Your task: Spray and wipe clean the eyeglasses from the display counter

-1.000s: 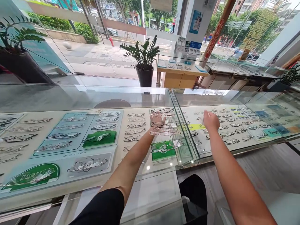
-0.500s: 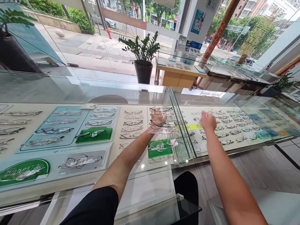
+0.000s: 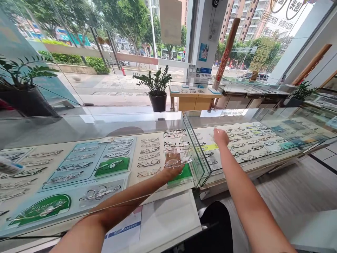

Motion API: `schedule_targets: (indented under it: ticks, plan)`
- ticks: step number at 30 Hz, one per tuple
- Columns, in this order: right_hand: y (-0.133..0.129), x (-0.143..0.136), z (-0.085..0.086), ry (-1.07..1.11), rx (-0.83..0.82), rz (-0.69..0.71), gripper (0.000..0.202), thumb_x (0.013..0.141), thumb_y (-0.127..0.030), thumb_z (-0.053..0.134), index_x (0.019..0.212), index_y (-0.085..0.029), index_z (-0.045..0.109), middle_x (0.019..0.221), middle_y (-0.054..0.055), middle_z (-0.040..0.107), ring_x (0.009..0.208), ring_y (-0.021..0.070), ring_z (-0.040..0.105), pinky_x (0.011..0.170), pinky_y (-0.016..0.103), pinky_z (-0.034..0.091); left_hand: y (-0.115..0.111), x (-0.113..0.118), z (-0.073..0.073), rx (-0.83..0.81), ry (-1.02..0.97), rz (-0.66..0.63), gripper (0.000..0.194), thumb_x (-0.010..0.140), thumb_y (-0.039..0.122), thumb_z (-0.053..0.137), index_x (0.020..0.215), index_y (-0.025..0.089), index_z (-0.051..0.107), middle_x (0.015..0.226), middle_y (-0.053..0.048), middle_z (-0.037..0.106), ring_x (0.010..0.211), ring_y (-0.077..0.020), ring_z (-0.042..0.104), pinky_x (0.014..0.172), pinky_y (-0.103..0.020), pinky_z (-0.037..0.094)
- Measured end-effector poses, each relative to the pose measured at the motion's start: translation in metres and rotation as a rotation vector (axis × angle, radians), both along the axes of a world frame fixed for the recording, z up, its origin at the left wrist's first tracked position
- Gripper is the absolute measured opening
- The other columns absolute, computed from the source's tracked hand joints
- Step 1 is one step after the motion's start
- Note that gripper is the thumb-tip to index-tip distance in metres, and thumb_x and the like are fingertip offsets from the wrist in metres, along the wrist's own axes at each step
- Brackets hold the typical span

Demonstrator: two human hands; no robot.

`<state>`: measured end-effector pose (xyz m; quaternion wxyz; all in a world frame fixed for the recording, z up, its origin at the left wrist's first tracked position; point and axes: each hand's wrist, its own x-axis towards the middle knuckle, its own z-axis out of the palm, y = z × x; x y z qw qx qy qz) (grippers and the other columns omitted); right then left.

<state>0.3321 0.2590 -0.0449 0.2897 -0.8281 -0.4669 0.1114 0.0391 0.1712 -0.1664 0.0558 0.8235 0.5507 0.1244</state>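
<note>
My left hand (image 3: 173, 161) reaches inside the glass display case, low in a column of eyeglasses. A thin-rimmed pair of eyeglasses (image 3: 170, 163) crosses in front of its fingers, so their grip is unclear. Part of a green display pad (image 3: 186, 171) shows beside the wrist. Above this hand lie more dark-rimmed eyeglasses (image 3: 177, 144). My right hand (image 3: 221, 137) is closed over the neighbouring case, right of the glass seam; a pale bit shows at its fingertips, too small to name. Rows of eyeglasses (image 3: 243, 152) lie below and to its right.
Glass panels (image 3: 196, 151) meet between the two cases. Blue display boards (image 3: 88, 149) with eyeglasses fill the left side. A blurred white object with a blue label (image 3: 10, 166) appears at the left edge. A potted plant (image 3: 158, 100) stands behind the cases.
My view has tilted upward. My left hand has moved nearer, down the column to the green pad. My right hand stays closed over the other case. The white object has come into view at left.
</note>
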Motion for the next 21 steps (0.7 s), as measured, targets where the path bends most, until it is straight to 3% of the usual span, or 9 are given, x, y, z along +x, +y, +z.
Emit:
schedule_targets:
  ticks: [3, 5, 9, 15, 21]
  plan:
    - [0.002, 0.0, -0.001, 0.005, 0.012, 0.015, 0.059, 0.111, -0.056, 0.04, 0.14, -0.022, 0.079, 0.135, 0.018, 0.08, 0.125, 0.0333, 0.074, 0.101, 0.04, 0.053, -0.045, -0.005, -0.003, -0.064, 0.055, 0.04, 0.079, 0.107, 0.056, 0.05, 0.175, 0.018, 0.043, 0.182, -0.019, 0.034, 0.174, -0.0442, 0.02, 0.138, -0.065, 0.015]
    - [0.003, 0.0, -0.003, 0.009, 0.018, 0.024, 0.059, 0.111, -0.056, 0.04, 0.142, -0.023, 0.078, 0.137, 0.017, 0.08, 0.126, 0.0332, 0.073, 0.102, 0.041, 0.053, -0.077, -0.008, 0.002, -0.14, 0.08, 0.045, 0.081, 0.105, 0.058, 0.05, 0.176, 0.019, 0.043, 0.184, -0.017, 0.029, 0.175, -0.0425, 0.015, 0.139, -0.065, 0.011]
    - [0.005, 0.001, -0.005, 0.016, 0.02, 0.041, 0.06, 0.111, -0.056, 0.04, 0.142, -0.022, 0.078, 0.136, 0.017, 0.08, 0.125, 0.0339, 0.074, 0.103, 0.042, 0.054, -0.134, -0.022, 0.03, -0.347, 0.131, -0.091, 0.083, 0.108, 0.057, 0.045, 0.173, 0.006, 0.042, 0.184, -0.022, 0.029, 0.175, -0.0441, 0.011, 0.14, -0.066, 0.007]
    - [0.005, 0.001, -0.007, 0.015, 0.027, 0.057, 0.059, 0.111, -0.056, 0.041, 0.138, -0.022, 0.08, 0.135, 0.017, 0.08, 0.127, 0.0334, 0.074, 0.104, 0.041, 0.054, -0.18, -0.044, 0.102, -0.615, 0.077, -0.197, 0.074, 0.11, 0.065, 0.037, 0.161, 0.016, 0.06, 0.171, -0.018, 0.053, 0.173, -0.0433, 0.02, 0.139, -0.067, 0.012]
    - [0.003, 0.003, -0.008, 0.014, 0.033, 0.072, 0.059, 0.111, -0.057, 0.04, 0.137, -0.022, 0.08, 0.132, 0.017, 0.081, 0.121, 0.0333, 0.074, 0.098, 0.04, 0.055, -0.196, -0.049, 0.196, -0.776, -0.038, -0.421, 0.059, 0.11, 0.069, 0.046, 0.142, 0.029, 0.076, 0.154, -0.011, 0.07, 0.157, -0.0369, 0.049, 0.134, -0.06, 0.027]
